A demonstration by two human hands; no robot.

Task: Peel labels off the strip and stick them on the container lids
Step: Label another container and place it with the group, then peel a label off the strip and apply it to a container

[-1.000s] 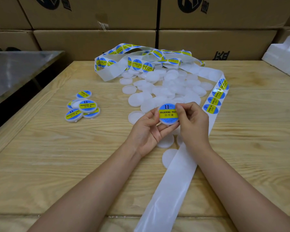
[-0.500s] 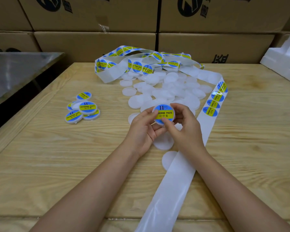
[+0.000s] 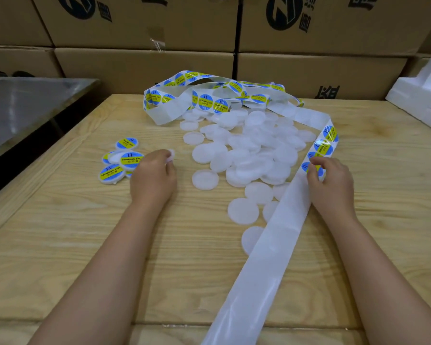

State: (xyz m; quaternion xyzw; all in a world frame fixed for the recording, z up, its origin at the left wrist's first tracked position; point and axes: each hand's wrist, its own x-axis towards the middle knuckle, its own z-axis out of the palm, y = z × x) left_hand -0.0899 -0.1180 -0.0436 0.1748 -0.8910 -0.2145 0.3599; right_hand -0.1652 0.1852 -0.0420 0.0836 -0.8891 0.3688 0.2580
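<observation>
The strip (image 3: 246, 282) trails off the counter's (image 3: 60, 245) near edge; its drag could crease the label (image 3: 306, 167) the right hand (image 3: 334, 183) pinches. The left hand (image 3: 153, 174) seems to grip a lid (image 3: 171, 155) beside the finished stack (image 3: 125, 160), and could topple it. Bare lids (image 3: 249, 155) lie heaped beyond.

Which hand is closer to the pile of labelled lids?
Left. The left hand, holding a lid, sits right beside the labelled lids; the right hand is across the table, pinching a label on the strip.
</observation>
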